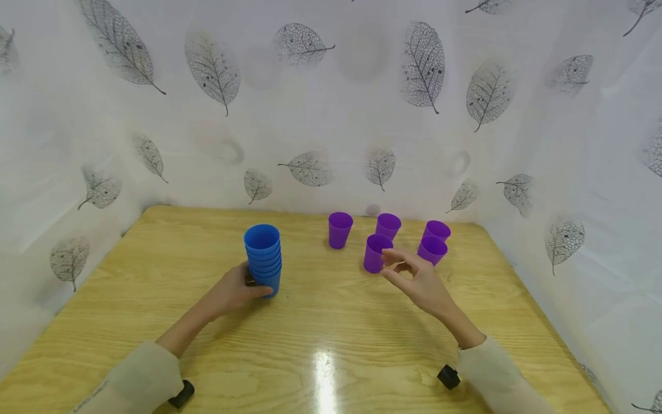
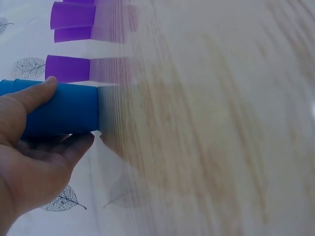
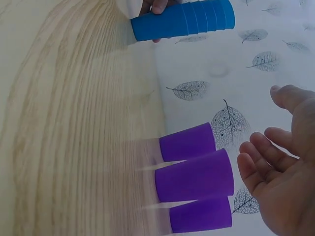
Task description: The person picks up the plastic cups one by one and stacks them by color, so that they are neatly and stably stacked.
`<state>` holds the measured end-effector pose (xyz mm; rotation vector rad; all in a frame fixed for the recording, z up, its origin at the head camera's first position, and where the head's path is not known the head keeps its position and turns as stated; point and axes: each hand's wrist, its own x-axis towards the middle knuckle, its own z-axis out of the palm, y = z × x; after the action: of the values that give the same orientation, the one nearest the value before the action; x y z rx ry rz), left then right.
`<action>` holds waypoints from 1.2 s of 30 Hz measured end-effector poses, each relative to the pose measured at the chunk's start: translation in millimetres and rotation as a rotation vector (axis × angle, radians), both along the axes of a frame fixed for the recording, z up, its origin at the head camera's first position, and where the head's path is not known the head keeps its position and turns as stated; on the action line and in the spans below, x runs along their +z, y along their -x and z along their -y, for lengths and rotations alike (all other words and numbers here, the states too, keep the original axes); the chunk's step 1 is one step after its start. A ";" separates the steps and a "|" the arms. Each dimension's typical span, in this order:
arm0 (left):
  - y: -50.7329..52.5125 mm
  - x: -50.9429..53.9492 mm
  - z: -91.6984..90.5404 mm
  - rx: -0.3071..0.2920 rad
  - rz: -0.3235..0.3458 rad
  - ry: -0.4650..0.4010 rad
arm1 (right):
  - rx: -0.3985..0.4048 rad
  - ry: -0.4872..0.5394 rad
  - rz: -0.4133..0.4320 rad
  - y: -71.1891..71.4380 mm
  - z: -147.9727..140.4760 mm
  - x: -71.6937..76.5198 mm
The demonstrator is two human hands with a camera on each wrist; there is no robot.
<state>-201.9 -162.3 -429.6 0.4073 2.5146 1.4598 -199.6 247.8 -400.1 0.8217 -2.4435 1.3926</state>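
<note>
A stack of several nested blue cups stands upright at the table's left-centre. My left hand grips its lowest part, thumb in front and fingers around the far side; the left wrist view shows the thumb along the blue cup. My right hand hovers just in front of a purple cup, fingers bent loosely, holding nothing. The right wrist view has the right hand with thumb and fingers apart, beside the rims of purple cups.
More upright purple cups stand at the back: one on the left, another behind the near one, and two on the right. Black objects show by both sleeves. Leaf-patterned sheeting surrounds the wooden table.
</note>
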 end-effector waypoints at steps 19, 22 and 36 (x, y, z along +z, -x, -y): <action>9.9 -2.5 8.3 0.060 -0.061 0.037 | -0.324 -0.057 0.136 -15.3 -60.3 -17.2; 14.0 -2.5 10.9 0.066 -0.061 0.023 | -0.385 -0.075 0.179 -16.9 -67.5 -17.7; 43.0 0.1 15.0 0.189 -0.031 0.095 | -0.551 -0.098 0.389 -7.8 -82.0 -17.2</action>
<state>-244.9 -177.3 -429.5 0.1818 2.6977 1.3992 -191.9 329.8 -417.2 -0.1398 -2.7308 1.3061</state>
